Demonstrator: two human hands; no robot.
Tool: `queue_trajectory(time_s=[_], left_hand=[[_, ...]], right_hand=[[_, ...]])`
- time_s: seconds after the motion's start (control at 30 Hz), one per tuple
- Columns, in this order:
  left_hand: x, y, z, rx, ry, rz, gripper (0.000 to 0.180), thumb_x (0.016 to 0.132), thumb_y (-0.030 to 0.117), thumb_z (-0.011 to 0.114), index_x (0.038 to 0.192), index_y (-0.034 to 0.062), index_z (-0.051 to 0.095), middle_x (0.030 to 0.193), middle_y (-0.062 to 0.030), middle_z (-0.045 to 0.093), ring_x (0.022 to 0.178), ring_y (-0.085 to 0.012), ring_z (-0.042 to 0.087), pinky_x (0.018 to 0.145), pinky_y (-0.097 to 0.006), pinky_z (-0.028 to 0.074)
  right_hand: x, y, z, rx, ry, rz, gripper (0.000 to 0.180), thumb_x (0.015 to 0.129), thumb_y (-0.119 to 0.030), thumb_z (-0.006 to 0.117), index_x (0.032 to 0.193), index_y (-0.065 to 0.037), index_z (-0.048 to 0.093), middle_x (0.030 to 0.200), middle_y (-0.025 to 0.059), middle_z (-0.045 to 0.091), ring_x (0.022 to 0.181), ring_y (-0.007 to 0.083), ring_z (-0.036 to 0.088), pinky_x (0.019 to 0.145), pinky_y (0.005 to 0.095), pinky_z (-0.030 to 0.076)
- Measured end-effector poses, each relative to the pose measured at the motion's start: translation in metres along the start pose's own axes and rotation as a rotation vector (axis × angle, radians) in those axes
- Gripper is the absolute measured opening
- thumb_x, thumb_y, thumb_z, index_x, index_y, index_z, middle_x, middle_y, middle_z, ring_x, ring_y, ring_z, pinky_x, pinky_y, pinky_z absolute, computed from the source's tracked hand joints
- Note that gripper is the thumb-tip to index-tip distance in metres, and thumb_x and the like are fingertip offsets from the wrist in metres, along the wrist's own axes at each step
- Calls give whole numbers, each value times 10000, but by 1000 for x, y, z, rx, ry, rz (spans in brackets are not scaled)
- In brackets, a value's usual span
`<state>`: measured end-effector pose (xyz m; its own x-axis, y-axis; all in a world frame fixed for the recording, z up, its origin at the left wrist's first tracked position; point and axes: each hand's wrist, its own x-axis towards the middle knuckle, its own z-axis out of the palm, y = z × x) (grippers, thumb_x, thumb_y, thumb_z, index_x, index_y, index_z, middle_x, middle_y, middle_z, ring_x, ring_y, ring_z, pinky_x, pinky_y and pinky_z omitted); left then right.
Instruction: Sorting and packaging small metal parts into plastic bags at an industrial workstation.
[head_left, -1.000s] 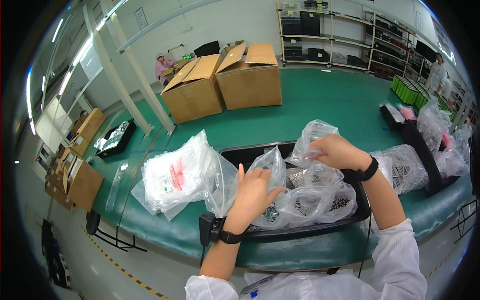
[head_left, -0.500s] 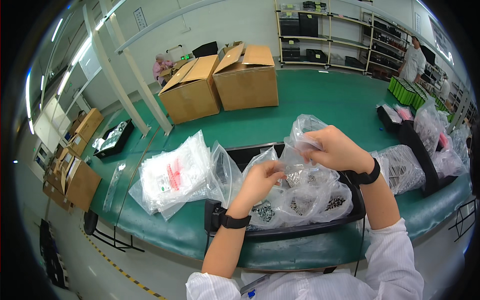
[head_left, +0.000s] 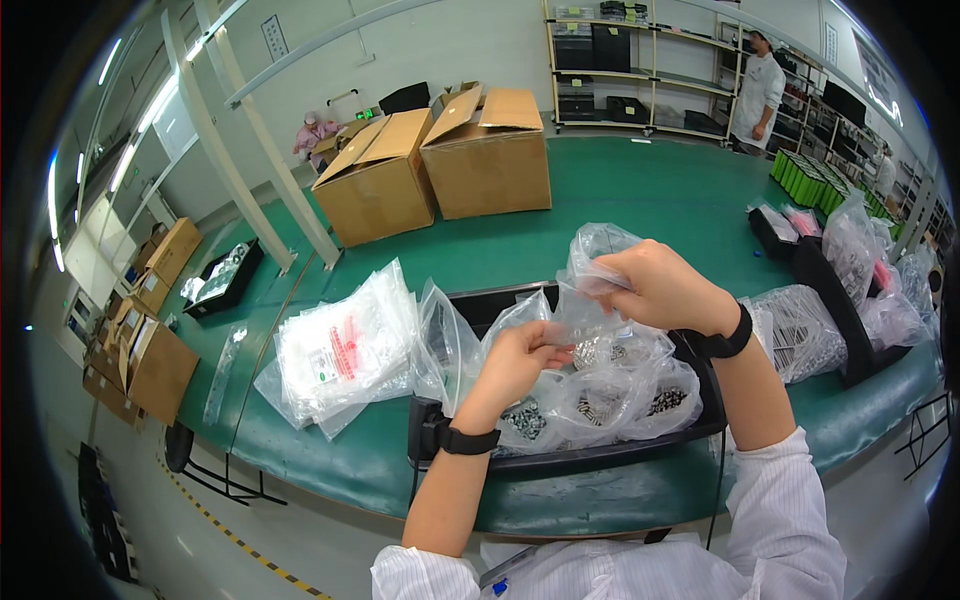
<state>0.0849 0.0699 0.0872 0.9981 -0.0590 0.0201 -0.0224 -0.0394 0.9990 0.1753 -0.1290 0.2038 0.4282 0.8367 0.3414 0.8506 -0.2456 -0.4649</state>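
Observation:
A black tray (head_left: 628,446) in front of me holds several clear plastic bags of small metal parts. My right hand (head_left: 655,287) is closed on the gathered top of a clear plastic bag (head_left: 592,240), holding it up over the tray. My left hand (head_left: 520,358) pinches the side of the same bag lower down, its thumb and fingertips together. Shiny metal parts (head_left: 598,352) show through the plastic below my hands. Nearer to me lie bagged silvery parts (head_left: 524,420) and dark screw-like parts (head_left: 667,401). Folds of plastic partly hide my fingertips.
Left of the tray lies a stack of flat clear bags (head_left: 335,345). Two big cardboard boxes (head_left: 487,170) stand farther back on the green table (head_left: 640,190). Bagged parts (head_left: 800,335) and a black bin (head_left: 850,320) sit at right. A co-worker (head_left: 758,95) stands by the shelves.
Both hands keep their hold on the bag, with only slight movement. The co-worker at the back right has moved left, in front of the shelves.

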Motion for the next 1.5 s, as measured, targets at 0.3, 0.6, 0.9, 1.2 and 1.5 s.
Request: queue_trajectory(time_s=[0.3,0.6,0.9,1.2,1.5], left_hand=[[4,-9,0,7,158,47,306,901,-96,470,1188,-82,575,1087,-150,680,981,-204,683,842,-293,547],[3,-20,-7,676,505,283,168,873,-36,541,1022,-31,620,919,-182,696,852,-289,701,770,-358,543],[-4,-28,-1,1236,184,0,410,955,381,525,858,-1,638,746,-198,666,760,-368,663,832,-447,489],[-48,-45,-1,1293,42,255,292,863,256,652,1021,11,648,943,-195,653,1014,-345,598,1077,-526,314],[-74,-23,16,1331,112,390,398,776,135,669,1158,35,624,876,-124,613,935,-300,604,1074,-458,388]], right_hand=[[3,10,5,-101,55,-66,120,754,-31,601,865,-33,646,687,111,673,611,257,663,590,329,518],[3,54,29,-428,111,-53,100,727,-127,646,816,-81,642,724,159,649,708,363,636,639,457,501],[3,75,61,-432,-7,-57,347,703,-247,797,926,-61,607,899,129,675,874,334,648,752,420,507],[20,22,115,-181,-190,-416,198,771,-95,652,949,-11,638,997,131,668,939,330,641,797,390,532],[16,33,168,-546,-133,-113,93,680,-166,687,731,-93,712,727,107,687,698,243,696,569,360,503]])
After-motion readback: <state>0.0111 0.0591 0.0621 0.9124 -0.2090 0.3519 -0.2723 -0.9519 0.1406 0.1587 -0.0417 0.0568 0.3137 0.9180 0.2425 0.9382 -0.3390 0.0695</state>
